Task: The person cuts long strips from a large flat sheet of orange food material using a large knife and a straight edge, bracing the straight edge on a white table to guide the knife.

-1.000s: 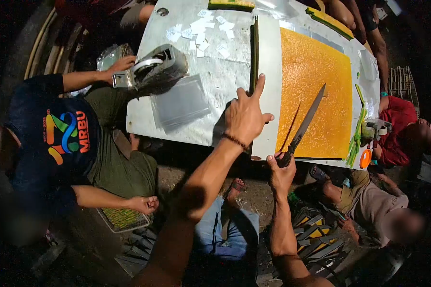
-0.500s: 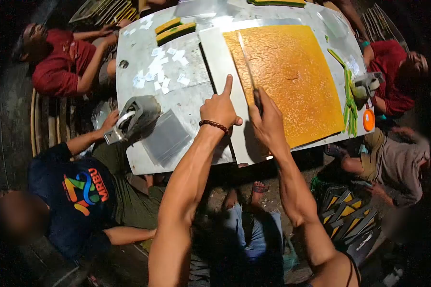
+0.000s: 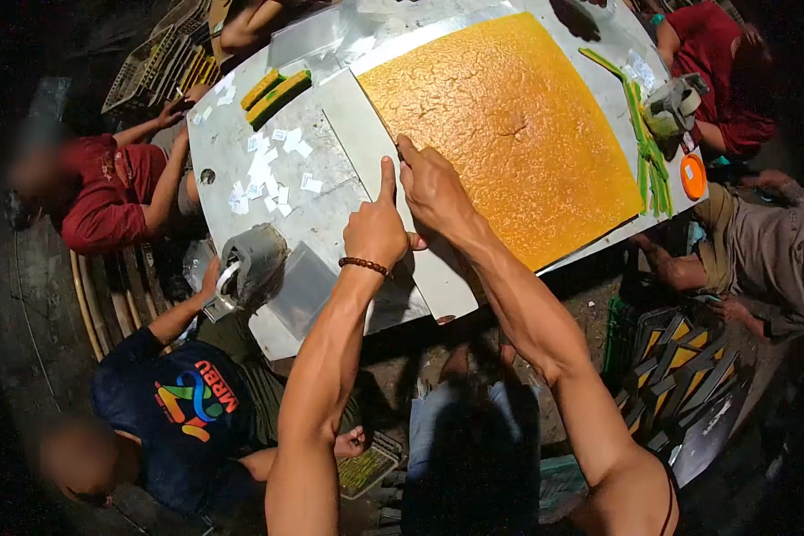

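A large golden-topped sheet cake (image 3: 518, 134) lies on the metal table, with a long off-white straight board (image 3: 344, 121) along its left edge. My left hand (image 3: 377, 230) presses down on this board, index finger stretched along it and thumb toward its right side; a brown bead bracelet (image 3: 364, 265) circles the wrist. My right hand (image 3: 433, 189) is closed at the cake's left edge, beside the board, index finger pointing forward. It holds a knife, whose blade and handle are hidden under the hand now.
Yellow-green cake bars (image 3: 277, 94) and scattered white labels (image 3: 263, 174) lie on the table (image 3: 330, 192). Clear plastic sheets (image 3: 302, 284) and a tape dispenser (image 3: 248, 268) are at left. Green-yellow trimmings (image 3: 643, 152) and an orange lid (image 3: 692, 176) lie at right. Several people sit around.
My right hand has moved up and left with the knife, toward my left hand; the blade has gone out of sight. The view has shifted and turned, while my left hand stays on the board.
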### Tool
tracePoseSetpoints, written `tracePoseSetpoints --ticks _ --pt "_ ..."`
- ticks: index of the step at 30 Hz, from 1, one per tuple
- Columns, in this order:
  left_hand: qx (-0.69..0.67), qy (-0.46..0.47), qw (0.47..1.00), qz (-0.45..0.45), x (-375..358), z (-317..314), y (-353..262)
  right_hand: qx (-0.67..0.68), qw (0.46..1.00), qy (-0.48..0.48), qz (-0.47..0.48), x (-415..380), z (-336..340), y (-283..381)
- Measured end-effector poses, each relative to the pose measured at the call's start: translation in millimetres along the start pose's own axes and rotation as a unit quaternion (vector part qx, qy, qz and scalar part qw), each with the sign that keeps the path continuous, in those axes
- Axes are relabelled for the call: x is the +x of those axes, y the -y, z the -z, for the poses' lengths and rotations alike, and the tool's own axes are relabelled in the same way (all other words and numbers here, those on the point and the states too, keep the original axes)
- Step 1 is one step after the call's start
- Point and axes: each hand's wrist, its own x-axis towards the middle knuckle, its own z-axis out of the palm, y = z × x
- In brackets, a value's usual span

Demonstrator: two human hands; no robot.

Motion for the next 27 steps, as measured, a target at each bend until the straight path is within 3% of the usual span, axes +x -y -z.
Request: tracePoseSetpoints --ticks 5,8,23,27 --pt "-0.038 0.008 0.999 -0.003 3.0 -2.8 1.9 0.014 0.998 0.047 -0.035 11.6 8.5 5.7" --pt "-0.026 0.001 1.0 -0.001 1.5 -1.4 -0.2 0.011 0.999 -0.026 0.019 5.7 2.7 2.9" --pt "-0.036 0.0 0.999 0.002 3.0 -5.5 3.3 -0.018 0.998 0.056 -0.031 8.4 12.1 12.3" --pt "-0.042 0.016 0.999 0.008 2.4 -2.3 1.9 -0.019 0.999 0.03 -0.013 1.7 11.4 10.3"
